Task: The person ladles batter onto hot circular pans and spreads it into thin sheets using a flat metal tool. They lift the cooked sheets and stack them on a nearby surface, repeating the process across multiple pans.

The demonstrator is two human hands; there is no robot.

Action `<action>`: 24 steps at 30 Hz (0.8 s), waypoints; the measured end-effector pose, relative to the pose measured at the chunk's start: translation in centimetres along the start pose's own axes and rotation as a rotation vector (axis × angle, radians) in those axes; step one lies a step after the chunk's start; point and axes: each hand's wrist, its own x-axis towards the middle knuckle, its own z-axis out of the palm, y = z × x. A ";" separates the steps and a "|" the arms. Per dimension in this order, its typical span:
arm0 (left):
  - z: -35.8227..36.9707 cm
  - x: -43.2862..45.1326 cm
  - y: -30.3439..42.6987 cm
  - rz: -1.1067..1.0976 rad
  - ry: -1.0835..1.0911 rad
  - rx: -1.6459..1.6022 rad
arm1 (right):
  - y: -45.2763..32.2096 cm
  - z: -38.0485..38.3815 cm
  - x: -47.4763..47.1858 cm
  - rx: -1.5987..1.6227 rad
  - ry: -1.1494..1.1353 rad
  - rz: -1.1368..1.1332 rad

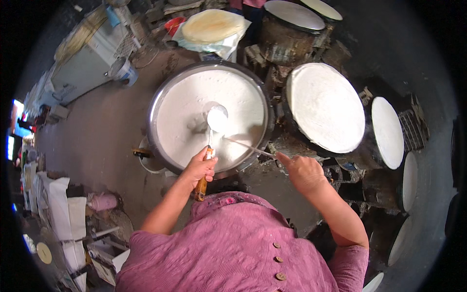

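Note:
A wide metal basin (156, 98) full of white batter (182, 109) stands before me. My left hand (201, 168) grips the wooden handle of a ladle (217, 117), whose bowl holds white batter over the middle of the basin. In my right hand (302, 171) is a thin stick or spreader (255, 149). It slants left over the basin's near right rim, its tip at the batter; I cannot tell whether the tip dips in. Right of the basin, a round griddle (326, 107) is covered with a white layer of batter.
More round griddles on drum stoves line the right side, among them a white-topped one (388, 133) and a far one (293, 14). Stacked flatbreads (214, 26) lie on plastic beyond the basin. A bucket (124, 71) stands on the floor at left, near a white chest (87, 62).

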 end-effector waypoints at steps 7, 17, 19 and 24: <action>-1.3 2.1 -3.9 -0.176 -0.050 -0.176 | 0.8 5.1 1.8 0.422 0.007 0.010; 0.9 -0.4 2.3 -0.233 -0.468 -0.967 | -2.6 8.2 1.3 0.802 0.190 0.029; 3.1 -3.3 6.4 -0.079 -0.581 -0.906 | -2.3 5.1 2.1 0.786 0.477 -0.156; 6.8 -8.8 16.5 0.093 -0.943 -0.777 | -1.8 -6.9 3.3 0.626 0.717 -0.133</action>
